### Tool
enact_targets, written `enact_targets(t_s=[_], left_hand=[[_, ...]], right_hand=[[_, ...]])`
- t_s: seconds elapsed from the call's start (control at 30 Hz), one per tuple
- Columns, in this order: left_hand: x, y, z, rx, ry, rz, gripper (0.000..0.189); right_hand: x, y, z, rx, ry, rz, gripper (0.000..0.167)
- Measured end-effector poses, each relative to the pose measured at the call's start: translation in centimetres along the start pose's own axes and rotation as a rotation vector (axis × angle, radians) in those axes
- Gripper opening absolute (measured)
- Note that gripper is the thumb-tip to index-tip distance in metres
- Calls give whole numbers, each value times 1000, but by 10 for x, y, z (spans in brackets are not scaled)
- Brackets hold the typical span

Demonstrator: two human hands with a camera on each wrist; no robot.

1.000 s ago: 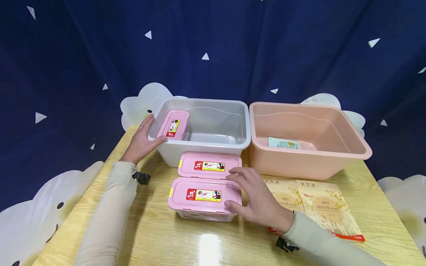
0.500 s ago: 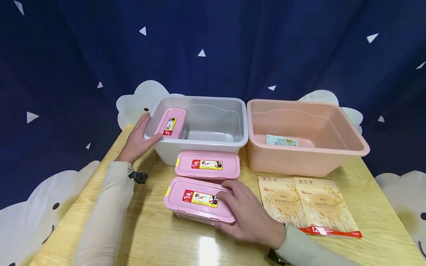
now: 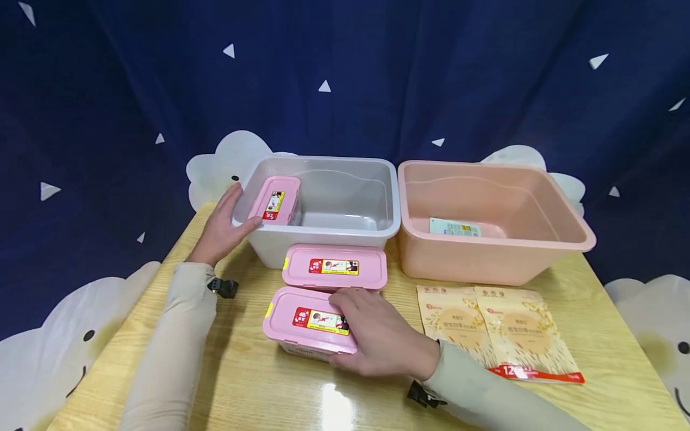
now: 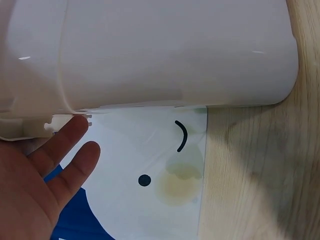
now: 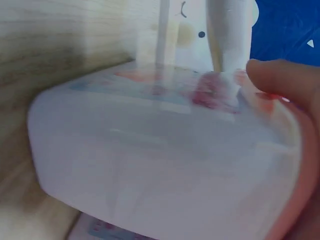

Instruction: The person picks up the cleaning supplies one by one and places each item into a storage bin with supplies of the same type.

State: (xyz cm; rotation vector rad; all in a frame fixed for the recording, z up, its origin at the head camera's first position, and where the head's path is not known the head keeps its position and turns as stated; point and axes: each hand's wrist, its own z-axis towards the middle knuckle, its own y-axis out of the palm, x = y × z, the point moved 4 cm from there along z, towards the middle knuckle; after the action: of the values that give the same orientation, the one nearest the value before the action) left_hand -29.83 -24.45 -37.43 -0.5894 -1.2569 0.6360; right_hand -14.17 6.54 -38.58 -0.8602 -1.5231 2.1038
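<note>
A pink-lidded plastic box (image 3: 309,320) sits at the front of the table. My right hand (image 3: 372,335) grips its right end, thumb on the near side and fingers over the far side. In the right wrist view, the translucent end of the box (image 5: 165,155) fills the picture beside the thumb (image 5: 282,80). Behind it lies a second pink-lidded box (image 3: 334,266), against the white bin (image 3: 318,236). My left hand (image 3: 221,230) rests on that bin's left front corner with its fingers extended. A third pink-lidded box (image 3: 275,200) is inside the bin, at its left.
To the right of the white bin stands a peach bin (image 3: 485,257) with a pale green-white packet (image 3: 454,227) inside. Two beige pouches with a red lower band (image 3: 530,335) lie on the table (image 3: 259,389) at the right. A dark blue curtain (image 3: 345,72) hangs behind.
My right hand has moved left and taken hold of the front box, which has shifted slightly left and tilted askew. The left hand keeps its place on the white bin.
</note>
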Motion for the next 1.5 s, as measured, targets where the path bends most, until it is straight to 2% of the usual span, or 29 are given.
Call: enact_targets(t_s=[0.13, 0.27, 0.47, 0.67, 0.83, 1.0, 1.1, 1.2, 1.33, 1.5], left_hand=[[0, -3, -1, 9, 4, -4, 87], [1, -7, -3, 28, 10, -1, 86], [0, -8, -4, 30, 8, 6, 86], [-3, -8, -4, 37, 17, -1, 86], [-5, -9, -5, 40, 24, -3, 85], [-3, -8, -4, 24, 5, 0, 87], [-1, -8, -3, 12, -3, 6, 87], [-1, -6, -1, -4, -5, 11, 87], [-1, -2, 1, -15, 7, 32, 88], [-2, -1, 2, -2, 17, 28, 88]], right_hand=[[-1, 3, 4, -12, 10, -3, 92], [-1, 1, 7, -16, -19, -18, 94], [-2, -3, 10, -89, -29, 12, 92], [-9, -3, 15, -145, -24, -5, 88], [-12, 3, 17, -98, 13, -34, 94], [-10, 3, 16, -11, -11, -14, 94], [-9, 2, 16, -13, -29, 20, 93], [-6, 0, 16, -48, -48, 44, 93], [-3, -9, 13, -72, -103, 34, 94], [-1, -35, 11, -15, -187, 4, 95]])
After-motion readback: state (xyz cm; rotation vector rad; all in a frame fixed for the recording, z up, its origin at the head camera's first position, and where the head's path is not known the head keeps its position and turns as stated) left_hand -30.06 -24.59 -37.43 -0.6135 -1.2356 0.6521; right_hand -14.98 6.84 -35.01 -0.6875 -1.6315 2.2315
